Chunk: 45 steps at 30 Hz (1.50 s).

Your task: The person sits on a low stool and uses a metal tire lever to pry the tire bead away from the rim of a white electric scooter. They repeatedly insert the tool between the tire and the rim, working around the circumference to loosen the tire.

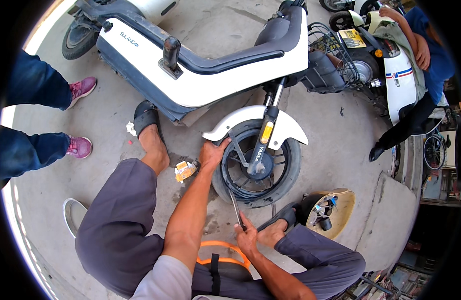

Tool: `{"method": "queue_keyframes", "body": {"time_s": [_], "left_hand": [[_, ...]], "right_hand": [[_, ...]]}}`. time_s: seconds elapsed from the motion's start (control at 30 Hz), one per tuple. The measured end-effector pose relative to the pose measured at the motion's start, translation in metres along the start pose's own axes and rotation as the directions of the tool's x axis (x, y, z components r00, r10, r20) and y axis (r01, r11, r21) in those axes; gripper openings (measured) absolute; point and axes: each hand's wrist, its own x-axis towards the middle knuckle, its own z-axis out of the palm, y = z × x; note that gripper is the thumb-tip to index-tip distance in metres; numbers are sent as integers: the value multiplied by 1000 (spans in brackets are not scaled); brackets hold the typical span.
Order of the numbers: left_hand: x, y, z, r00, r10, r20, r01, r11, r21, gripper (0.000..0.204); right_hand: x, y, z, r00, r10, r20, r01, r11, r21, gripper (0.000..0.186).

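Note:
My left hand (211,152) is closed on the upper left side of the black front tyre (288,185) of a white scooter (121,52), just below its white mudguard (290,132). My right hand (245,232) grips a long metal lever (235,205), which reaches up to the wheel rim at the lower left. Another thin metal bar (273,207) sticks down from the bottom of the wheel. An orange hoop-shaped thing (215,243) lies between my legs, below the wheel.
A tan bowl of tools (343,215) sits at right, yellow packets (183,172) at left, near a metal basin (73,206). Two legs in jeans (40,80) stand at left. Another person (438,70) leans on a parked scooter (398,95) at upper right. A kerb (406,165) edges the pavement.

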Motion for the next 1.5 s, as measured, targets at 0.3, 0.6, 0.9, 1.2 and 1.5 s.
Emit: {"method": "queue_keyframes", "body": {"time_s": [0.3,0.6,0.9,1.2,1.5], "left_hand": [[-4,-5,0,1000,-5,28,7,998,-60,78],[-28,-46,-12,989,-40,141,99,890,-445,89],[-84,-89,24,924,-200,327,381,403,-832,68],[-52,-66,-9,929,-100,357,350,556,-754,75],[-103,-87,32,914,-283,292,387,381,-840,74]], "right_hand": [[-1,9,20,998,51,-35,-47,995,90,52],[-8,19,10,965,262,-2,-257,946,198,57],[-8,10,-9,945,324,44,-324,911,255,54],[1,-19,17,911,380,158,-412,837,361,54],[12,1,18,947,300,116,-308,950,57,53]]}}
